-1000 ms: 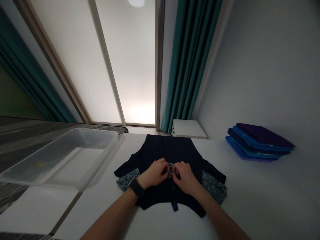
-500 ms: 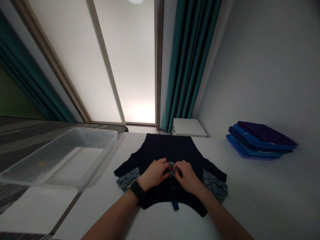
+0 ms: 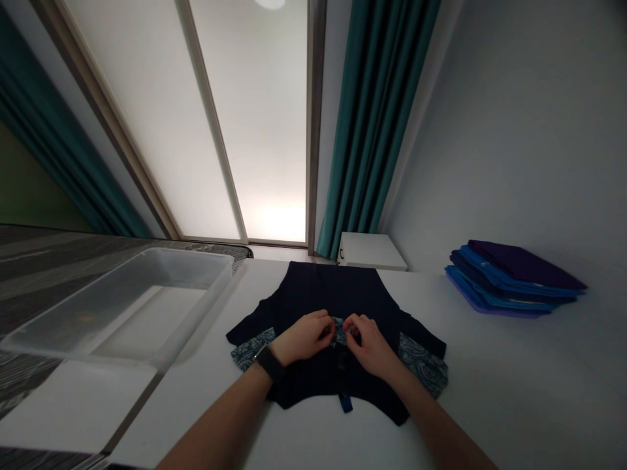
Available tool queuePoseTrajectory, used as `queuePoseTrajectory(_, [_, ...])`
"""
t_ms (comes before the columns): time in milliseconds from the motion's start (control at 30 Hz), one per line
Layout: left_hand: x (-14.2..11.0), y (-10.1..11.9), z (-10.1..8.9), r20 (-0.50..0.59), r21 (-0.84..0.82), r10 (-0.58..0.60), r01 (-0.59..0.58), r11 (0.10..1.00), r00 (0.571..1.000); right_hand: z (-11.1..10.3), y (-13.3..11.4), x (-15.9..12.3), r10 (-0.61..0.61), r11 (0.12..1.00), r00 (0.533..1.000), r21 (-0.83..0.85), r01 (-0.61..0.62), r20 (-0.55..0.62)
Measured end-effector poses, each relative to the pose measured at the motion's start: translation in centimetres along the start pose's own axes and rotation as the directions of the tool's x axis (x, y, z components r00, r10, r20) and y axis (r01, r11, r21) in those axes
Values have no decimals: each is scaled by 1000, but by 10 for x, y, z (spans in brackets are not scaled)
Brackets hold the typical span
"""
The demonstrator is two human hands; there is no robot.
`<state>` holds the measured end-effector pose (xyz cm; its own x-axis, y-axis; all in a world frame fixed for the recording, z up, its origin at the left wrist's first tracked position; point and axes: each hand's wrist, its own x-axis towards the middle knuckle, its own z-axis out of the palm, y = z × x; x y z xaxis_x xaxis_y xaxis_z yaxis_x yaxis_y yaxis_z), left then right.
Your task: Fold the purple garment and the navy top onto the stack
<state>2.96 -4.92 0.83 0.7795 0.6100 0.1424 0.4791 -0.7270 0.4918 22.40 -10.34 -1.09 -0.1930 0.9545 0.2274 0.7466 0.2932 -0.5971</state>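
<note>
Wall (image 3: 529,143) is seen at right, with pale lit panels (image 3: 264,130) and teal curtains (image 3: 382,130) beyond a white table (image 3: 313,440). A translucent bin (image 3: 189,267) is set at left. On the table's middle, a navy garment (image 3: 333,287) is laid out; a folded cloth stack (image 3: 514,281) is placed at right. Patterned fabric (image 3: 339,326) at the garment's centre is pinched by the left hand (image 3: 304,336) and right hand (image 3: 371,346).
</note>
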Motion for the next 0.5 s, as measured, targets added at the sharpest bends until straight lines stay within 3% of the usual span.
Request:
queuePoseTrajectory(200, [0, -5, -5, 21, -184, -75, 78, 980, 997, 0, 0, 0, -5, 1000, 1000, -4, 5, -2])
queuePoseTrajectory(500, [2, 1, 0, 17, -67, -56, 57, 996, 998, -2, -1, 1, -43, 999, 999, -11, 43, 28])
